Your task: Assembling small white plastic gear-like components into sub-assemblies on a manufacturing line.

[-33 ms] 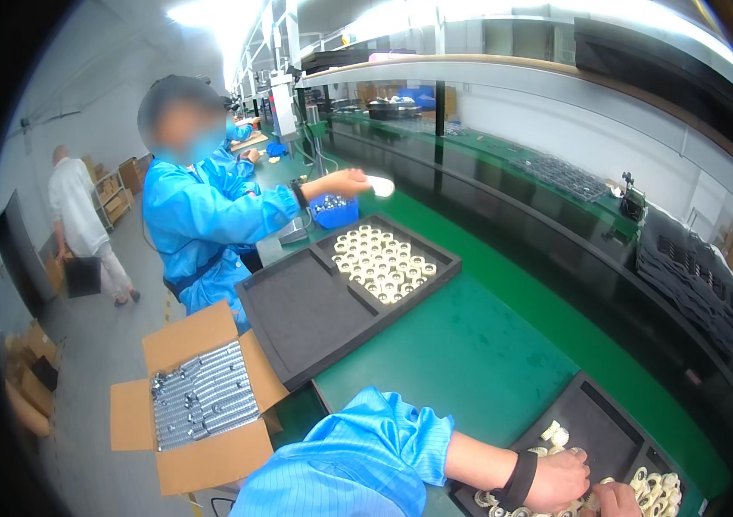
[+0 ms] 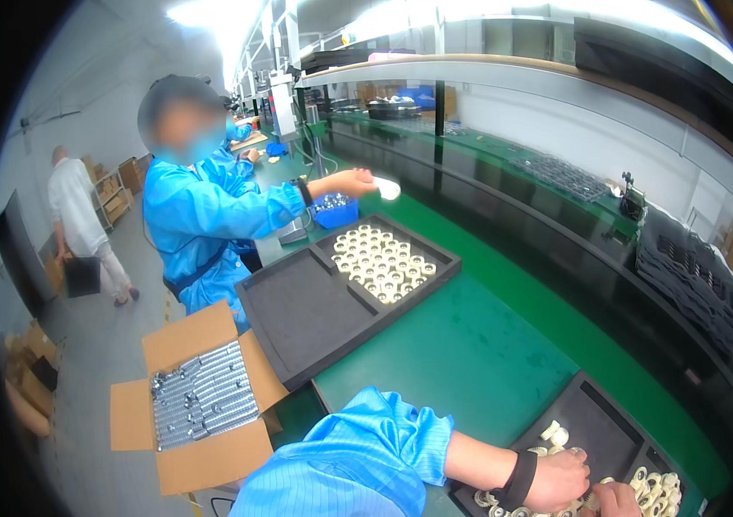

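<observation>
Left grip: hand [image 2: 560,478] curled palm-down over the small white ring parts [image 2: 655,491] in the near black tray [image 2: 595,418]. Fingers bent in among them; I can't tell whether it actually pinches one. Right grip: only the knuckles of the right hand [image 2: 616,498] show at the bottom edge, pressed up against the left hand, so how far it is closed I can't tell either.

Left arm pose: forearm comes in from the lower edge, runs left-to-right nearly level, blue sleeve [image 2: 358,465] pushed back to mid-forearm, black wrist strap [image 2: 517,478] just behind the hand.

Parts: heaped loose in the tray's near-right section, no common orientation, rings are round so no long axis to report. A few strays [image 2: 553,431] lie just beyond my fingers. The tray's long side runs diagonally, near-left to far-right, at the near edge of the green surface [image 2: 478,345].

Farther out, same surface: a larger black tray [image 2: 298,310], left half bare, right compartment holding white rings [image 2: 384,263] laid flat in rows. Left of it on the floor, an open cardboard box [image 2: 198,401] of silvery metal parts.

Beyond that a co-worker in a blue coat [image 2: 203,211] stretches one hand [image 2: 354,183] out over the surface with a white object [image 2: 388,188] at the fingertips; blue bin [image 2: 334,209] right below the arm. Far left, another person in white [image 2: 74,215] walking off.
</observation>
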`<state>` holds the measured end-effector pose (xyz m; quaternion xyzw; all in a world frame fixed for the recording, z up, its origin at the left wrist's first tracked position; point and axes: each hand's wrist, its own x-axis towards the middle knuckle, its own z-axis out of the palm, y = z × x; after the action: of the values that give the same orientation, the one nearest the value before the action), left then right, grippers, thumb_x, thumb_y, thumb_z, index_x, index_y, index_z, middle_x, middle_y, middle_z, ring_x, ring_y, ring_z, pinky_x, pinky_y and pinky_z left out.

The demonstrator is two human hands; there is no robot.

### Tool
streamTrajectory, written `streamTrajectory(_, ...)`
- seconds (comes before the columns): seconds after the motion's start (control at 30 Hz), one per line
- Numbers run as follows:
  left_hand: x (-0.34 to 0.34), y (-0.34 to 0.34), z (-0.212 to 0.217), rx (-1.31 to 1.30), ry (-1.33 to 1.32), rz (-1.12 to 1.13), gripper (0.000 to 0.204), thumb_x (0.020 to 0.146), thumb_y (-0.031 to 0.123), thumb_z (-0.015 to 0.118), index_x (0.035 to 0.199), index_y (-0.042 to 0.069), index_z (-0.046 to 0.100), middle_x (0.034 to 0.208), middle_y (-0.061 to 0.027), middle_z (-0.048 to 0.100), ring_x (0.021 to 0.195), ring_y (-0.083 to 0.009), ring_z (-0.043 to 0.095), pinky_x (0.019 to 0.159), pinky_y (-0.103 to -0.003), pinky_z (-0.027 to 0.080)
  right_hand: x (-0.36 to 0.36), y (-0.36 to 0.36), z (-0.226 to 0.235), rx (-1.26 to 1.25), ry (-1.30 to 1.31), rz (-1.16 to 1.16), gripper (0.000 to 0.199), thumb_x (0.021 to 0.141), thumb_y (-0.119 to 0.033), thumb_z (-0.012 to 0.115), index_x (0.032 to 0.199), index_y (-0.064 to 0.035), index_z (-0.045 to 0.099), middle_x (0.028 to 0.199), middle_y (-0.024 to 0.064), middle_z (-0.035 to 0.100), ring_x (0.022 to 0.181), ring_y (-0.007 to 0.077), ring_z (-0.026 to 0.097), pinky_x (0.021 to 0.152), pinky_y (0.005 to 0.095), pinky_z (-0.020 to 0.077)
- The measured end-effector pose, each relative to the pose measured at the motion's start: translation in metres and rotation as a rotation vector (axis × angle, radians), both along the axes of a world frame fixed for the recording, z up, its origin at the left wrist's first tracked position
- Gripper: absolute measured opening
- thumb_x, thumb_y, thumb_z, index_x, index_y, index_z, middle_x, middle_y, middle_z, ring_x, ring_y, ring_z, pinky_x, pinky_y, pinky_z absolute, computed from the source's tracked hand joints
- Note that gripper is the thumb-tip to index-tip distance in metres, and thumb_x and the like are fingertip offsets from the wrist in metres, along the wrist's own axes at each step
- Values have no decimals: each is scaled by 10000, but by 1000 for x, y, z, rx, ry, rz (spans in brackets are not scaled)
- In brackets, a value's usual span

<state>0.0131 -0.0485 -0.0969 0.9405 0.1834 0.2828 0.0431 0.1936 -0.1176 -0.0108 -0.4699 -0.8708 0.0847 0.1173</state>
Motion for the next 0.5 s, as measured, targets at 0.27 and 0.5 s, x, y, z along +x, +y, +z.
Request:
streamTrajectory(0.27, 5, 4, -5, -155, 190, 42, 221, 711, 193, 617, 756, -21, 648, 800, -156, 622, 840, -304, 552, 802, -384, 442, -3, 2, -1, 24, 10, -15, 291, 832, -81, 618, 1113, -18, 577, 1057, 202, 589, 982, 377, 561, 852, 416, 467)
streamTrajectory(0.5, 2, 5, -4, -215, 162, 7, 191, 726, 157, 618, 760, -30, 641, 806, -163, 620, 872, -316, 541, 796, -392, 448, -2, 3, -3, 44, -9, -12, 300, 829, -91, 623, 1113, -7, 578, 1055, 180, 590, 978, 359, 562, 844, 402, 472)
